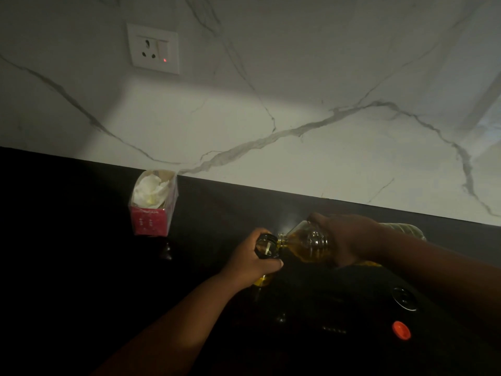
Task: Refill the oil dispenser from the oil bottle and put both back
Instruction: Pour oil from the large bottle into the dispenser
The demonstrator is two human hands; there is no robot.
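1. Head view shows me mid-pour: my right hand [349, 240] is wrapped around the bottle [306, 244], tipped nearly flat, its mouth touching the open rim of the dispenser [267, 246].
2. My left hand [254, 259] is closed around the dispenser's neck and keeps it upright on the dark desk [81, 240], just left of the bottle.
3. I judge this to be the refill step itself; capping and putting both back are not yet done.
4. The next move calls for a steady tilt with mouth and rim kept together, then righting the bottle before the dispenser overflows.
5. A red cap [401, 330] lies on the desk near the right, well apart from the bottle; I take it for the bottle's cap. A dark round piece [404, 298] beyond it may be the dispenser's top, but I cannot tell.
6. Hard to read: the light is poor, the dispenser's body is mostly hidden under my left hand, and I cannot see the oil level or the stream.
7. The bottle's base is covered by my right wrist.
8. A pink box [154, 204] of tissue stands well to the left by the wall.
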